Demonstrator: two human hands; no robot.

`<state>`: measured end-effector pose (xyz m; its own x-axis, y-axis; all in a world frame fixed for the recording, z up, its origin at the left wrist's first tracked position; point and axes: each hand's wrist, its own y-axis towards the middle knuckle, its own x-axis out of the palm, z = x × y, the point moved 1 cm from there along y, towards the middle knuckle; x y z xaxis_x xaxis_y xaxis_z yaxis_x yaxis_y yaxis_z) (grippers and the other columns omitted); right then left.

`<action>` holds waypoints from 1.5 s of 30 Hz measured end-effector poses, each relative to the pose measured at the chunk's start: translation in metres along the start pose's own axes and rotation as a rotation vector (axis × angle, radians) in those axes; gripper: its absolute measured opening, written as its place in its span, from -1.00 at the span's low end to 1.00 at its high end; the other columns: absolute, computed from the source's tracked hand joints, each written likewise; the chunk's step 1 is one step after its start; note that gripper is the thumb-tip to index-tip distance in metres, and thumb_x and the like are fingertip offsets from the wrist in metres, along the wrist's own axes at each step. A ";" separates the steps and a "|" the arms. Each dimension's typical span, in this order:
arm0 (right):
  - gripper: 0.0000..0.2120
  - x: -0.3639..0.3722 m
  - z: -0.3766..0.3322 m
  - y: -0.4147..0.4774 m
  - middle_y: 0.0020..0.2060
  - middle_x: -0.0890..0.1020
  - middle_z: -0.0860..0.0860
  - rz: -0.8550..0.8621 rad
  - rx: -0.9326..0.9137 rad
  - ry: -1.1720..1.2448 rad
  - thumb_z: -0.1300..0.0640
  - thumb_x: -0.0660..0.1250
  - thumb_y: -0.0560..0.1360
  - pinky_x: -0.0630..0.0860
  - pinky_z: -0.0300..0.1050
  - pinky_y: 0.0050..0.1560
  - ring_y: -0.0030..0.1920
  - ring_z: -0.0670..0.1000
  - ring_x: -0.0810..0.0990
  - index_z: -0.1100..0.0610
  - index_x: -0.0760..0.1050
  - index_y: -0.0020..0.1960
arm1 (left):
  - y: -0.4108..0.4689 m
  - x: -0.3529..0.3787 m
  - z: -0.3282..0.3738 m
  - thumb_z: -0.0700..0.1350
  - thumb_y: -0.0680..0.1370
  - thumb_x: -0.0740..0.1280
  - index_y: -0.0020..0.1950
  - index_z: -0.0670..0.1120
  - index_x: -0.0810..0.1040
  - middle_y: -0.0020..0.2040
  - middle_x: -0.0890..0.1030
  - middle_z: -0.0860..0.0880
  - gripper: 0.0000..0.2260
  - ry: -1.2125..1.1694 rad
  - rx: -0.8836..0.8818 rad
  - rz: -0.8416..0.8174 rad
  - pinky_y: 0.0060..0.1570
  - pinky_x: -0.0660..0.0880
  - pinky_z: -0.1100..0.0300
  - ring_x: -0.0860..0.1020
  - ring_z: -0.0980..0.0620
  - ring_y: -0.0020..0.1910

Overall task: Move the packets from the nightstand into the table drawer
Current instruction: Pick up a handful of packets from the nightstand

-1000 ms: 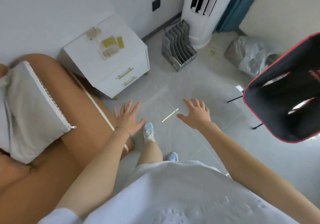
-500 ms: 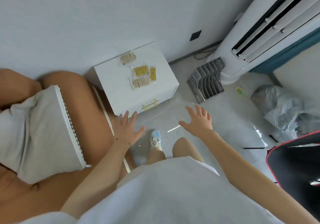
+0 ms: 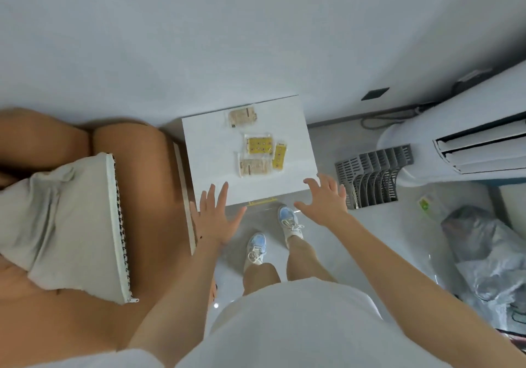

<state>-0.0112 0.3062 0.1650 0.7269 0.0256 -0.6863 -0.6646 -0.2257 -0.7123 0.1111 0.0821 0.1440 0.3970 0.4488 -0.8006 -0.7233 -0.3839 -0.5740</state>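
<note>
The person stands over the white nightstand [image 3: 205, 145] with both arms reached out. The left hand [image 3: 215, 219] is spread wide, palm down, holding nothing. Its fingertips overlap the nightstand's near edge, though I cannot tell whether they touch it. The right hand [image 3: 324, 202] is likewise splayed and empty, at the near right corner.

All four packets lie flat on the top, beyond the fingertips and between the two hands. Nearest the left hand's fingers is the lower beige packet [image 3: 254, 167]. Just beyond it lies the wide yellow packet [image 3: 259, 145], with the narrow yellow packet [image 3: 279, 155] just beside both, on the right hand's side. Farthest from either hand, apart from the rest, is the upper beige packet [image 3: 242, 117].

Left of the left hand runs a tan sofa [image 3: 159, 197] carrying a grey cushion [image 3: 65, 225]. Just right of the right hand stands a grey file rack [image 3: 375, 177], with a white air conditioner [image 3: 455, 145] past it.
</note>
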 end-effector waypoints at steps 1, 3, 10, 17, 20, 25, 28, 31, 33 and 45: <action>-0.41 -0.004 0.000 0.012 0.51 0.07 0.04 0.005 -0.008 -0.007 -0.23 0.21 0.51 -0.09 0.19 0.50 0.53 0.08 -0.02 -0.04 0.17 0.45 | 0.009 0.003 0.005 0.40 0.47 -0.02 0.53 0.17 -0.10 0.57 -0.05 -0.01 -0.30 -0.007 -0.013 -0.013 0.46 -0.20 -0.15 -0.09 -0.06 0.55; -0.45 -0.008 0.000 0.038 0.50 0.10 0.04 0.009 -0.028 -0.031 -0.20 0.21 0.51 -0.08 0.20 0.49 0.52 0.09 0.00 -0.02 0.20 0.42 | 0.029 0.010 0.015 0.40 0.45 -0.03 0.53 0.19 -0.10 0.57 -0.09 0.00 -0.30 -0.032 -0.030 -0.045 0.46 -0.23 -0.15 -0.13 -0.06 0.55; -0.32 0.006 -0.008 0.132 0.55 -0.02 0.03 -0.006 -0.073 -0.054 -0.24 0.18 0.52 -0.08 0.19 0.50 0.55 0.12 -0.11 -0.07 0.01 0.54 | 0.132 0.037 0.028 0.42 0.41 -0.14 0.53 0.18 -0.07 0.57 -0.09 -0.01 -0.28 -0.028 0.048 -0.036 0.45 -0.25 -0.15 -0.15 -0.05 0.54; -0.32 0.057 -0.011 0.222 0.56 -0.01 0.02 0.025 -0.060 0.034 -0.23 0.19 0.52 -0.07 0.17 0.51 0.55 0.12 -0.10 -0.07 0.02 0.53 | 0.235 0.083 0.016 0.37 0.45 -0.05 0.54 0.14 -0.14 0.57 -0.16 -0.01 -0.28 0.008 0.068 0.007 0.44 -0.23 -0.17 -0.18 -0.04 0.54; -0.28 0.070 -0.011 0.247 0.56 -0.03 0.01 0.069 -0.020 0.142 -0.24 0.20 0.53 -0.03 0.14 0.50 0.56 0.11 -0.10 -0.07 -0.04 0.56 | 0.279 0.087 0.010 0.37 0.48 0.13 0.55 0.09 -0.15 0.57 -0.19 -0.01 -0.22 -0.004 0.124 0.046 0.44 -0.22 -0.17 -0.21 -0.04 0.54; -0.54 0.079 -0.012 0.263 0.44 0.34 -0.02 0.278 -0.064 0.349 0.02 0.27 0.54 0.21 -0.05 0.45 0.45 0.02 0.28 0.06 0.32 0.42 | 0.329 0.075 0.019 0.28 0.47 0.26 0.54 0.08 -0.17 0.56 -0.21 0.00 -0.16 -0.005 0.236 0.049 0.45 -0.22 -0.13 -0.23 -0.01 0.53; -0.61 0.078 -0.015 0.265 0.32 0.47 -0.05 0.309 -0.075 0.392 0.11 0.30 0.52 0.39 -0.05 0.30 0.31 0.01 0.44 0.05 0.40 0.34 | 0.343 0.068 0.020 0.24 0.55 0.14 0.54 0.07 -0.18 0.56 -0.21 0.04 -0.29 0.029 0.231 0.017 0.47 -0.22 -0.11 -0.21 0.03 0.54; -0.46 0.077 -0.020 0.269 0.38 0.36 -0.01 0.265 -0.021 0.434 0.11 0.35 0.50 0.37 -0.07 0.27 0.35 0.03 0.36 0.05 0.28 0.44 | 0.335 0.071 0.015 0.18 0.60 0.04 0.55 0.06 -0.18 0.56 -0.22 0.03 -0.39 0.083 0.229 0.005 0.46 -0.24 -0.13 -0.20 0.02 0.54; -0.33 0.076 -0.027 0.272 0.39 0.26 0.03 0.232 0.065 0.522 0.06 0.41 0.46 0.39 -0.06 0.22 0.36 0.06 0.29 0.04 0.19 0.48 | 0.321 0.076 0.011 0.16 0.62 -0.03 0.55 0.05 -0.18 0.57 -0.19 -0.01 -0.43 0.154 0.211 0.033 0.44 -0.24 -0.16 -0.16 -0.01 0.54; -0.39 0.090 -0.054 0.287 0.11 0.35 0.05 0.253 0.297 0.628 0.02 0.50 0.34 0.37 -0.05 0.08 0.06 0.08 0.39 0.08 0.24 0.25 | 0.278 0.111 -0.016 -0.04 0.57 0.26 0.27 -0.14 0.42 0.46 0.26 -0.24 -0.69 -0.065 0.097 0.244 0.35 0.08 -0.33 0.24 -0.26 0.43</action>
<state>-0.1270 0.1909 -0.0927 0.4479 -0.5745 -0.6851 -0.7794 0.1246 -0.6140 -0.0371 0.0126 -0.1076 0.1695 0.4044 -0.8987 -0.8450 -0.4096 -0.3437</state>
